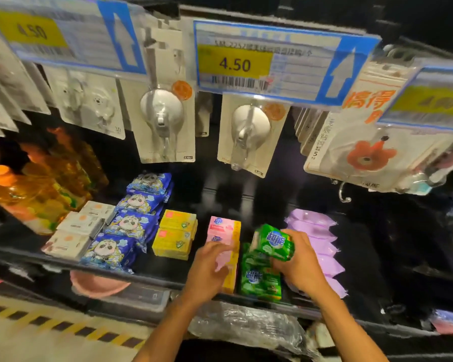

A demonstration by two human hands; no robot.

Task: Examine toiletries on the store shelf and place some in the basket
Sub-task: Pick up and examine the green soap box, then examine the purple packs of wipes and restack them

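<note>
Head view first: what are the fingers (285, 265) of the right hand (302, 259) doing?

They are curling tightly around a green soap pack (273, 241), gripping it from its right end, with the thumb lying along the top edge.

Which way is that pack pointing?

It is tilting its printed face up toward the camera, and its long axis is running left to right, dipping a little toward the hand. It is hovering just above the green stack (260, 280) that is sitting at the front of the shelf (152, 276).

And the left hand (209, 267)?

Its fingers (217, 248) are bending over the front pink soap pack (229, 265) and holding it by its top. That pack is standing on edge in its row, long axis running front to back, touching the green stack on its right. The grip is blurring slightly, so I am not telling how far the thumb is wrapping.

What is lying around them?

Purple packs (317, 231) are lining up just beside the right hand, and yellow boxes (177, 231) are stacking left of the pink row.
</note>
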